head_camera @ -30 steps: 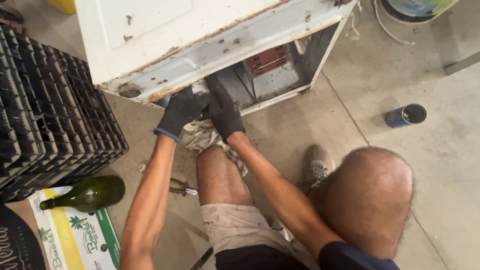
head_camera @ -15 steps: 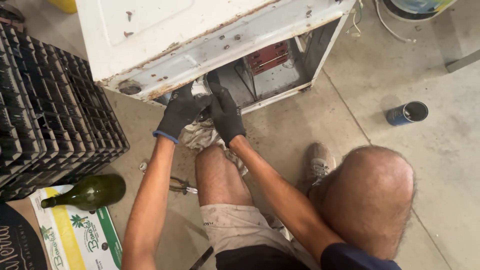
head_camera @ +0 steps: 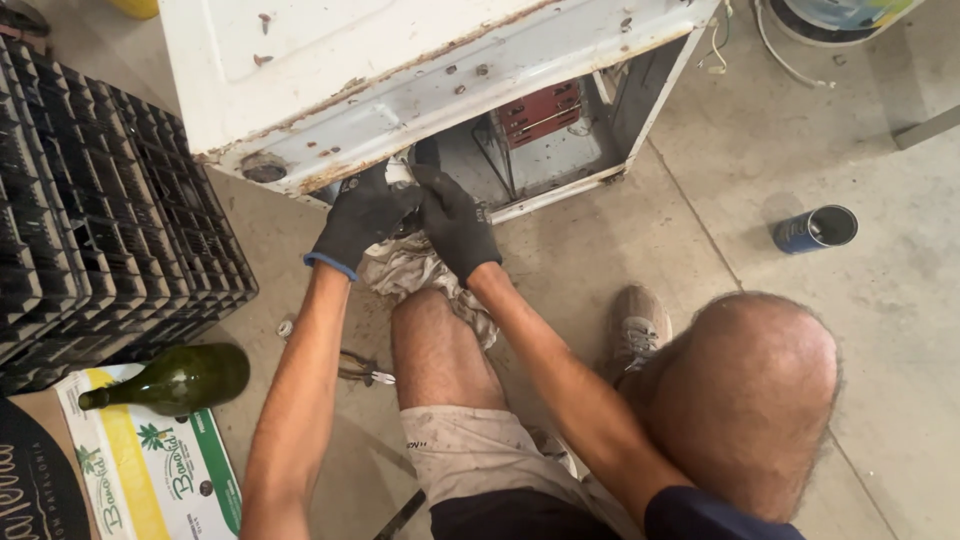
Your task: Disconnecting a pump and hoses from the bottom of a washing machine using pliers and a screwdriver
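Note:
A white, rust-spotted appliance (head_camera: 330, 60) lies tipped on the concrete floor with its underside open. Both my hands wear black gloves and meet at the opening's left edge. My left hand (head_camera: 362, 215) is curled around a small whitish part (head_camera: 399, 174) just under the metal rim. My right hand (head_camera: 455, 225) is pressed against the same part, its fingers reaching up into the dark cavity. A dirty crumpled rag (head_camera: 415, 275) lies under both hands, draped over my left knee. The gloves hide most of the part.
Black plastic crates (head_camera: 90, 220) are stacked at the left. A green glass bottle (head_camera: 175, 378) lies on a printed cardboard box (head_camera: 150, 470). Pliers (head_camera: 362, 370) rest on the floor by my leg. A blue can (head_camera: 815, 228) stands at the right. A red component (head_camera: 540, 108) sits inside the appliance.
Both hands stay together at the same spot on the opening's edge. They have shifted only slightly, and the grip looks the same.

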